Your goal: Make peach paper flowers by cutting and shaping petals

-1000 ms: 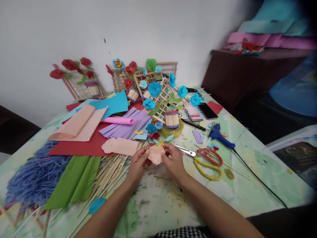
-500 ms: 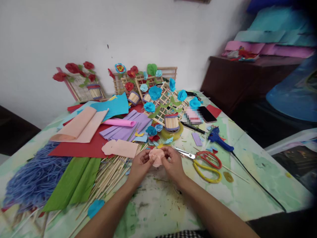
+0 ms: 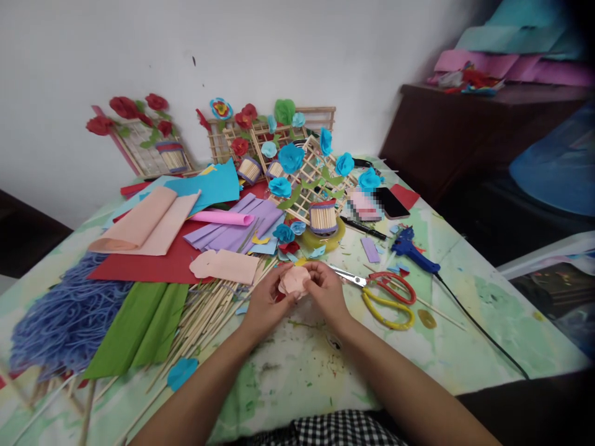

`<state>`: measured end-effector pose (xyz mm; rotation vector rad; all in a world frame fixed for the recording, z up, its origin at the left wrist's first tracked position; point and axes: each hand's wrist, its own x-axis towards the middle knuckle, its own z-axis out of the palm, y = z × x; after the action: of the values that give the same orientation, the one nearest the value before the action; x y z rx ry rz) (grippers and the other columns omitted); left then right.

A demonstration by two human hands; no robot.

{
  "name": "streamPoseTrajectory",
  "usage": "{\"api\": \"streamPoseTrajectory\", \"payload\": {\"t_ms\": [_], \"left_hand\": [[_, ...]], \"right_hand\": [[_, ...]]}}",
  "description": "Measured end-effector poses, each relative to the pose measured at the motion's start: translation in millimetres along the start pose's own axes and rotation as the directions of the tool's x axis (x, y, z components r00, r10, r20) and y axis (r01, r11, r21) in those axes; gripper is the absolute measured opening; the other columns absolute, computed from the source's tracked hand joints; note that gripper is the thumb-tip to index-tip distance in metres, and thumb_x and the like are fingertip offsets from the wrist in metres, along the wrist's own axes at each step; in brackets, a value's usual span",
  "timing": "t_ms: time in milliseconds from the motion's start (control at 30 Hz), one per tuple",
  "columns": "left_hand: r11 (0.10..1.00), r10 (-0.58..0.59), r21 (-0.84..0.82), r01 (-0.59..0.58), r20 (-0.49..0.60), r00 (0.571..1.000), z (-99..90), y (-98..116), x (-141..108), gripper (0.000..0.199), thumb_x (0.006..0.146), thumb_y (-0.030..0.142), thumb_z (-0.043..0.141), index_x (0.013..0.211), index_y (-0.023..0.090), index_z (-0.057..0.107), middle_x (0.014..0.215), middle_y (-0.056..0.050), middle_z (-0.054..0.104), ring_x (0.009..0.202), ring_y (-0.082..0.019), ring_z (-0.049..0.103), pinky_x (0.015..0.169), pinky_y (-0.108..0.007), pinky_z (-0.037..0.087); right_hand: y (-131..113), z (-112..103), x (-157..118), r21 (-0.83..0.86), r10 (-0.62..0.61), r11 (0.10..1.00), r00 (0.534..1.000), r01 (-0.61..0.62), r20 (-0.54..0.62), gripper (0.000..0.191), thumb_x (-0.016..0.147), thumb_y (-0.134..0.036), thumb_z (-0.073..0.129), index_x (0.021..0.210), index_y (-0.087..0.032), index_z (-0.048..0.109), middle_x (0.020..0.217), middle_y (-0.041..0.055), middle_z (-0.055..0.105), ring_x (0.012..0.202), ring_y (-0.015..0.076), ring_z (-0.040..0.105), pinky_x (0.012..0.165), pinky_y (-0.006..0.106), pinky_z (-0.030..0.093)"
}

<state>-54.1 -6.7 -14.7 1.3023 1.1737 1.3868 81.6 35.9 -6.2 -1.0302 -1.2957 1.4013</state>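
A small peach paper flower piece point(image 3: 294, 280) with a wavy edge is held between my two hands above the front middle of the table. My left hand point(image 3: 269, 298) grips its left and lower side, thumb in front. On its right edge, my right hand point(image 3: 327, 293) pinches it between thumb and fingers. Left of my hands lies a strip of peach paper point(image 3: 227, 265) with a scalloped end. Scissors point(image 3: 388, 299) with a red and a yellow handle rest just right of my right hand.
Thin wooden sticks point(image 3: 211, 316), green paper point(image 3: 139, 325) and blue-purple yarn point(image 3: 69, 319) cover the left. A blue glue gun point(image 3: 413, 249) with its cord lies right, near a phone point(image 3: 392, 203). Behind stand stick trellises point(image 3: 310, 179) with paper flowers and a tape roll point(image 3: 341, 236).
The peach piece has turned and tilted in my fingers, its left part now deeper in my left hand. My head view has shifted slightly downward.
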Motion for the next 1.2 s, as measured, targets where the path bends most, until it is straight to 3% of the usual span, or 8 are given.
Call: {"api": "streamPoseTrajectory", "payload": {"t_ms": [267, 467, 567, 767, 1000, 1200], "left_hand": [[0.982, -0.023, 0.185, 0.032, -0.053, 0.998, -3.9, -1.3, 2.1, 0.039, 0.07, 0.03, 0.068, 0.107, 0.019, 0.061, 0.107, -0.011, 0.063, 0.098, -0.025, 0.059, 0.088, -0.038, 0.045], [0.994, -0.112, -0.021, 0.111, -0.055, 0.992, -0.2, 7.5, 2.3, 0.049, 0.069, 0.032, 0.069, 0.113, 0.017, 0.054, 0.11, -0.011, 0.062, 0.098, -0.024, 0.06, 0.08, -0.033, 0.048], [0.983, -0.155, -0.108, 0.149, -0.051, 0.987, 0.2, 11.9, 3.3, 0.048, 0.07, 0.032, 0.068, 0.112, 0.016, 0.053, 0.1, -0.009, 0.065, 0.092, -0.021, 0.062, 0.076, -0.029, 0.048], [0.985, -0.164, -0.069, 0.159, -0.075, 0.984, -1.5, 10.2, 6.1, 0.043, 0.067, 0.023, 0.068, 0.106, 0.015, 0.055, 0.081, -0.004, 0.064, 0.074, -0.015, 0.06, 0.066, -0.025, 0.047], [0.988, -0.153, -0.038, 0.151, -0.075, 0.985, -1.4, 8.4, 6.2, 0.041, 0.066, 0.02, 0.066, 0.105, 0.014, 0.056, 0.091, -0.007, 0.065, 0.079, -0.017, 0.06, 0.069, -0.026, 0.047], [0.985, -0.166, -0.063, 0.163, -0.042, 0.985, 0.0, 8.6, 5.3, 0.043, 0.063, 0.021, 0.068, 0.105, 0.016, 0.057, 0.093, -0.007, 0.065, 0.079, -0.018, 0.061, 0.068, -0.028, 0.048]], "right_hand": [[-0.5, 1.9, -2.4, -0.141, -0.036, 0.989, 0.999, 0.041, 0.037, 0.026, 0.063, -0.02, 0.05, 0.088, -0.017, 0.056, 0.069, 0.0001, 0.059, 0.06, 0.0138, 0.053, 0.057, 0.025, 0.043], [-3.7, 1.0, -3.7, -0.172, -0.051, 0.983, 0.998, 0.058, 0.043, 0.026, 0.064, -0.019, 0.049, 0.088, -0.017, 0.057, 0.07, 0.0009, 0.061, 0.06, 0.014, 0.055, 0.057, 0.025, 0.044], [-4.5, 0.1, -5.2, -0.244, -0.107, 0.963, 0.993, 0.116, 0.051, 0.025, 0.064, -0.017, 0.048, 0.088, -0.017, 0.058, 0.073, 0.0014, 0.062, 0.062, 0.0139, 0.055, 0.058, 0.025, 0.044], [-3.2, 0.2, -5.8, -0.336, -0.137, 0.93, 0.989, 0.15, 0.061, 0.026, 0.065, -0.016, 0.048, 0.088, -0.016, 0.059, 0.066, -0.0004, 0.059, 0.057, 0.0129, 0.052, 0.055, 0.024, 0.042], [-1.3, -1.2, -4.8, -0.33, -0.128, 0.934, 0.991, 0.135, 0.043, 0.027, 0.064, -0.016, 0.048, 0.09, -0.016, 0.058, 0.069, 0.0005, 0.06, 0.057, 0.0131, 0.051, 0.054, 0.025, 0.041], [-1.7, -0.5, -5.0, -0.328, -0.166, 0.926, 0.981, 0.189, 0.098, 0.027, 0.063, -0.013, 0.048, 0.087, -0.018, 0.059, 0.068, -0.0006, 0.06, 0.057, 0.0128, 0.051, 0.055, 0.024, 0.041]]}}
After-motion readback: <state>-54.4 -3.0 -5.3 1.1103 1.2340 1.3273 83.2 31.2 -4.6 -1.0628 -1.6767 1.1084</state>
